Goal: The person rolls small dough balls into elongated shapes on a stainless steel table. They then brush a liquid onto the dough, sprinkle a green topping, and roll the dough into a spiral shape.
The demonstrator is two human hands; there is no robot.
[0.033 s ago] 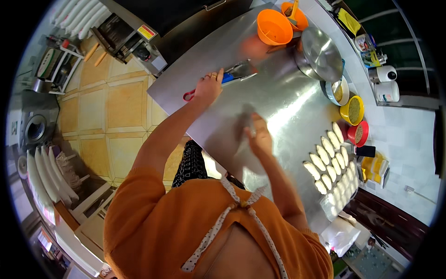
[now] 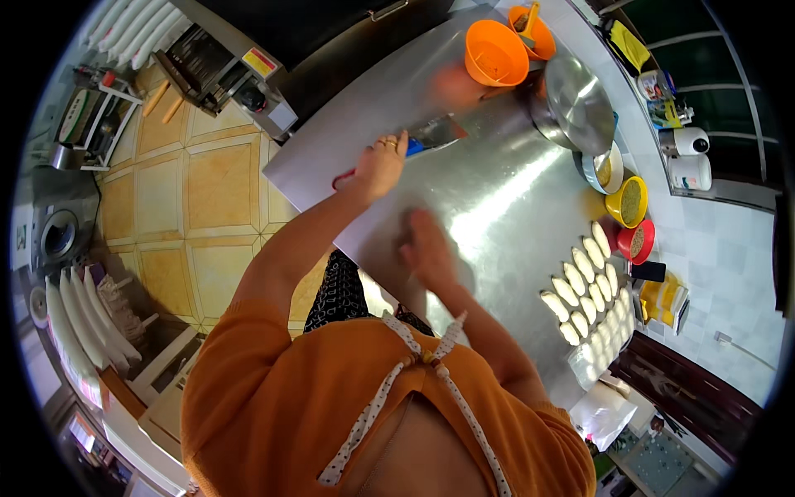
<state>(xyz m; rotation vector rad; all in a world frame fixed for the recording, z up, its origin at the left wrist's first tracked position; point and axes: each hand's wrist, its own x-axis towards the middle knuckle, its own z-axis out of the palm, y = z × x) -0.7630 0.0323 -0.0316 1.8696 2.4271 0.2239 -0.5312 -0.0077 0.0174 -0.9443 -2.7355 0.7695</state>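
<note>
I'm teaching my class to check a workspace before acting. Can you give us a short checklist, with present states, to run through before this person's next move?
1. Flat-bladed tool held in the left hand: ok.
2. Right hand empty: cannot tell; it is blurred.
3. Pale rolls clear of both hands: ok; they lie toward the right of the steel table.
4. Nearer orange bowl apart from the tool: ok.
5. Yellow bowl upright: ok.

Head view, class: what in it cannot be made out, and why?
Head view: the middle of the bladed tool's handle, hidden by the left hand.
Head view: whether the right hand touches the worktop; the hand is blurred.
Head view: the full extent of the dark unit, cut off by the upper edge.
</note>
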